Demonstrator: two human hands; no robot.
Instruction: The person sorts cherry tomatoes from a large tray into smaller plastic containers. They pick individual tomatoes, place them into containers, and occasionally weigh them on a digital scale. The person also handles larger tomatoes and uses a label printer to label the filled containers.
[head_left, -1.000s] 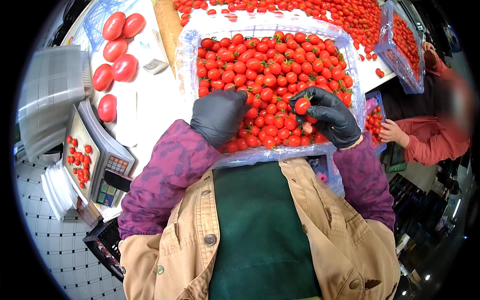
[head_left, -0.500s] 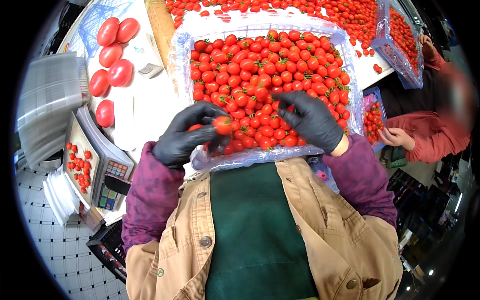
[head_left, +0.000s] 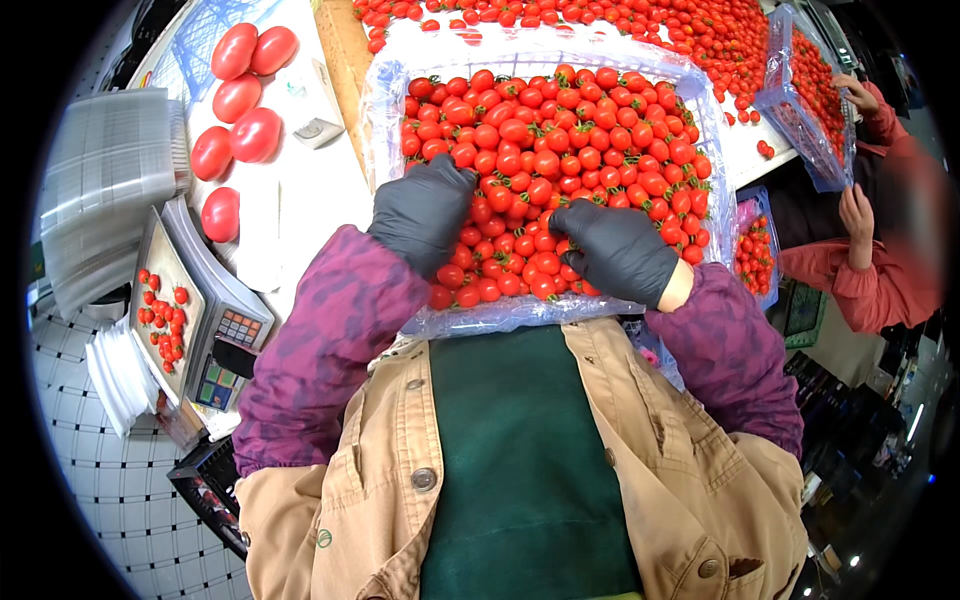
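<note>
A blue plastic crate (head_left: 478, 320) lined with clear film stands right before me, heaped with small red cherry tomatoes (head_left: 548, 162), many with green stems. Over its left side is my left hand (head_left: 424, 212) in a black glove, closed, its fingertips down among the tomatoes. My right hand (head_left: 620, 252), gloved alike, rests low over the front right part of the heap with its fingers curled in. Whatever either hand may pinch is hidden behind the glove.
Several large red ovals (head_left: 254, 135) lie on the white table at left. Below them sits a scale (head_left: 228, 290) with cherry tomatoes on its pan, beside stacked clear containers (head_left: 105, 190). Loose tomatoes cover the far table. At right, a co-worker's hand (head_left: 856, 212) is near a tilted crate (head_left: 822, 160).
My left hand has moved up and right, from the crate's front left corner onto the heap; the tomato seen at its fingers no longer shows. My right hand's fingers have curled in.
</note>
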